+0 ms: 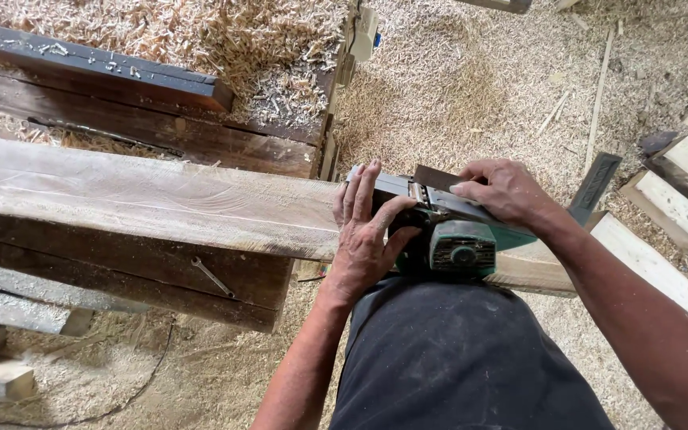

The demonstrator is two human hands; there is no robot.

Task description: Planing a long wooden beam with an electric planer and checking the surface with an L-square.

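- My left hand (364, 239) lies flat against the front of the green electric planer (447, 231), fingers spread over its grey nose and thumb hooked at the side; the grip is wide, pressing rather than closing.
- My right hand (503, 191) rests on top of the planer at its rear, fingers curved down over the housing in a loose grip on it.
- The planer sits on the long pale plank (145, 199), at its near end just in front of my dark trousers (455, 358).
- The plank lies across a dark wooden worktop (161, 271), where a small spanner (213, 276) rests on the front face.
- Beyond, a dark beam (97, 68) lies among heaped wood shavings (264, 48).
- To the right, pale boards (678, 207) lie on the sawdust-covered floor (471, 87).
- No packages or labels are clear enough to describe.
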